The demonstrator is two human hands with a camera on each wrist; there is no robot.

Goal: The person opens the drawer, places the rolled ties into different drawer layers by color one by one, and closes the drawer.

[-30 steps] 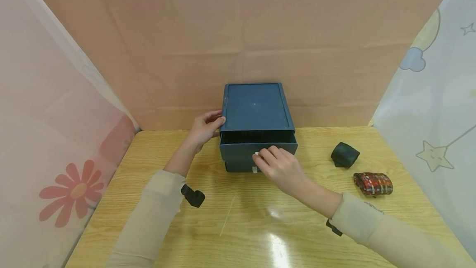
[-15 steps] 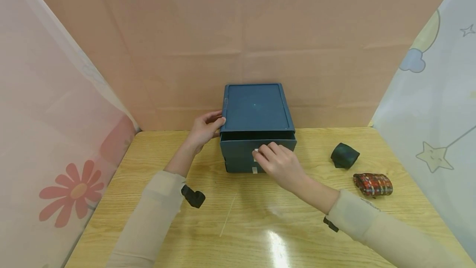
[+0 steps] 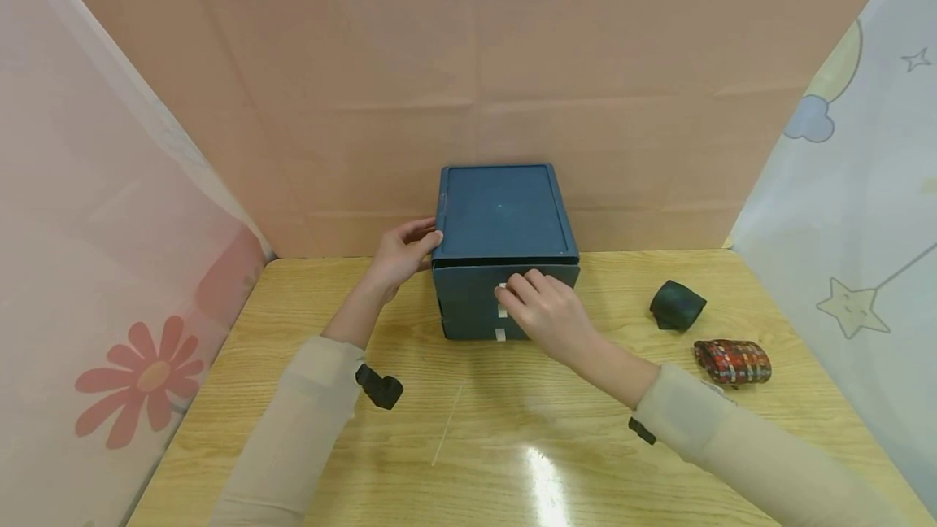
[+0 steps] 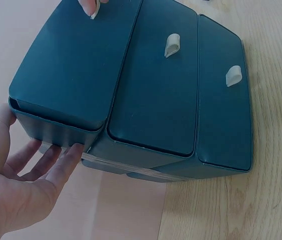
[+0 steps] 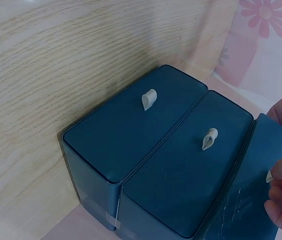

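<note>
Pinching the top drawer's pull tab (image 3: 502,289) w/ my right hand (image 3: 545,317), drawer approx. flush, I think. Left hand (image 3: 398,254), fingers straight, rests on the blue drawer box (image 3: 501,214) side.

Evenly and brightly lit from overhead, soft and diffuse throughout. White glare streak on the near middle of the glossy light wooden table (image 3: 538,474). Only faint, short shadows beneath the dark teal plastic drawer box (image 3: 501,210) and the sleeves. Head view sharp at centre, with wide-angle bending of the pale curtain walls toward left and right edges. Both wrist views strongly tilted; skin at their near edges soft and slightly overexposed, far wood grain washed out.
</note>
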